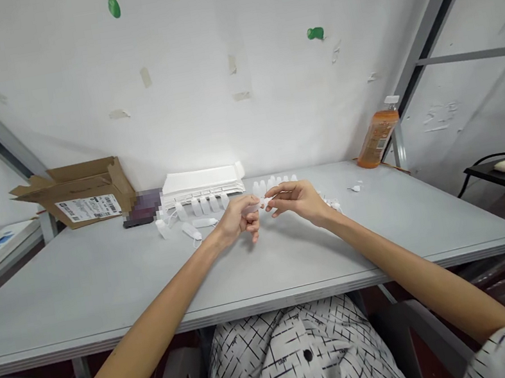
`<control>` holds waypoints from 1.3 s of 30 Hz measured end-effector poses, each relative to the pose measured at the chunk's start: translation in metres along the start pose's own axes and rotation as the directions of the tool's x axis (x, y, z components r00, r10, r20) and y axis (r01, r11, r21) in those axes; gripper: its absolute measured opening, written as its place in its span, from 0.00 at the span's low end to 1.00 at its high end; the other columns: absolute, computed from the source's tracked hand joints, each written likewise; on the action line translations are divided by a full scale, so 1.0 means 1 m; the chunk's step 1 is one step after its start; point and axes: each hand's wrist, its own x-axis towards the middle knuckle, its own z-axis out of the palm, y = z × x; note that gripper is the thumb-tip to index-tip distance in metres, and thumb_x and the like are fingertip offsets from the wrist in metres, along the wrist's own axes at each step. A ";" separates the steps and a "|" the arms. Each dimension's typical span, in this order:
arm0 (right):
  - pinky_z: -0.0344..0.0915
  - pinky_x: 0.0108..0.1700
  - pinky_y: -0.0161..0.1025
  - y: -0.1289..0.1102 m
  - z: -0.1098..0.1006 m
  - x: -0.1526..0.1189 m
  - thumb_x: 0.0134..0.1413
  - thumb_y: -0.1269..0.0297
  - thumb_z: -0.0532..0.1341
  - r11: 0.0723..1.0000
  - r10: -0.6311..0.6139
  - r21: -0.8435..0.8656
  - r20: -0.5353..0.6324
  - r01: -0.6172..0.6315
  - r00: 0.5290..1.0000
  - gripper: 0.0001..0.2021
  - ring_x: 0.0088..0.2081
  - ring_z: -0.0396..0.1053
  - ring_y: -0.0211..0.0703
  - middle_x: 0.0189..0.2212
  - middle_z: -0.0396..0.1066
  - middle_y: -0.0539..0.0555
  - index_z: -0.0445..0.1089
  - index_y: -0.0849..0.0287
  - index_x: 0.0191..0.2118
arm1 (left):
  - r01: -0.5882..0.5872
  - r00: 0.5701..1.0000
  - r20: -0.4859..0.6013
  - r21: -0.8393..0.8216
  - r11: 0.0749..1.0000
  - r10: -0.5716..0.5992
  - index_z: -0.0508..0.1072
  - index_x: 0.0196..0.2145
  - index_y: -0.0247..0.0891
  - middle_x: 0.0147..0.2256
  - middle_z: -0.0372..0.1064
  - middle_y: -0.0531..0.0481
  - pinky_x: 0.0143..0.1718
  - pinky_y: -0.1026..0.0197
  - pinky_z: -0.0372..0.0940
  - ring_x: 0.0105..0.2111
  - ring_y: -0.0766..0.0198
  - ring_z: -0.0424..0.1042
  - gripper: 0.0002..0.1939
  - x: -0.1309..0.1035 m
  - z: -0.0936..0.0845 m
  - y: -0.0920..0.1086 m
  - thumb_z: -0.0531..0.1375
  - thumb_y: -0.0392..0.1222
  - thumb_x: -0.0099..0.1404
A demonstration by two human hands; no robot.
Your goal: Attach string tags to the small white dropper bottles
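Observation:
Over the middle of the grey table, my left hand (240, 215) is closed on a small white bottle (252, 207), mostly hidden by the fingers. Facing it, my right hand (294, 200) pinches a tiny white piece (265, 202) at the bottle's end. Several white bottles (205, 206) stand in a row behind my left hand, and others lie in front of them, some with thin cords. More white bottles (273, 182) stand behind my right hand. Small white parts (333, 204) lie beside my right wrist, with another white piece (356, 187) farther right.
An open cardboard box (82, 196) and a dark phone-like object (143, 209) are at the back left. Beside them is a stack of white sheets (202, 181). An orange drink bottle (378, 137) stands at the back right against the wall. The table's front edge (277, 302) is near my lap.

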 end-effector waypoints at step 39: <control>0.76 0.33 0.42 0.000 0.004 0.000 0.43 0.58 0.74 0.999 -0.051 -0.005 0.017 0.051 0.999 0.15 0.35 0.75 0.45 0.31 0.76 0.54 0.79 0.60 0.35 | -0.037 0.999 -0.031 0.148 0.988 0.042 0.65 0.34 0.39 0.20 0.49 0.61 0.17 0.56 0.70 0.15 0.71 0.57 0.08 0.002 -0.001 -0.003 0.60 0.44 0.60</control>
